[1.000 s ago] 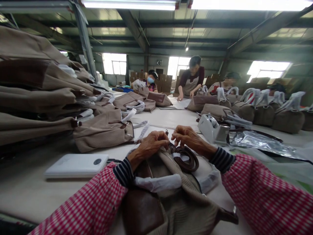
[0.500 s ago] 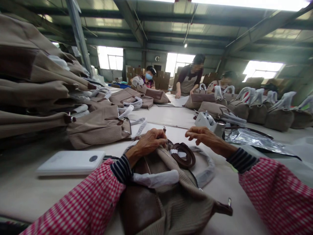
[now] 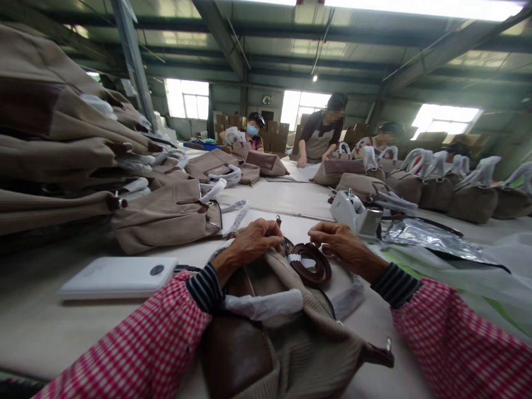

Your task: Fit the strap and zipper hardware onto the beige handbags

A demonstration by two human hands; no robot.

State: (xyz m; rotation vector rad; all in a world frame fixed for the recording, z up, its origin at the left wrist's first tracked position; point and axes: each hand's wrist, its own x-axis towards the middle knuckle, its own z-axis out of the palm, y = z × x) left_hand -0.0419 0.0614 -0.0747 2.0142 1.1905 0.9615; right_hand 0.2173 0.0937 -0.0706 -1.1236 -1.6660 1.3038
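Left hand (image 3: 252, 241) is bending its fingers nearly closed over the far edge of the bag (image 3: 316, 343), apparently pinching it there, though the knuckles are hiding the fingertips. Right hand (image 3: 347, 246) is hovering just beyond the coiled strap (image 3: 325, 271), thumb and forefinger drawing close together; whether anything thin is sitting between them, I cannot tell. The bag is lying slumped on the near middle of the desk (image 3: 282, 194), between the forearms, its wrapped handle (image 3: 264, 305) crossing the top. Its ribbed cloth is sagging in folds, so it is probably handling as light and floppy, while the dark panel (image 3: 236, 349) is looking smoother and a little stiffer. The firm edge by the zip is likely offering the surest hold; the wrapping is probably slipping under fingers. A white power bank (image 3: 120, 277) is resting on the left, and a pale dispenser (image 3: 353, 213) is standing beyond the right hand.
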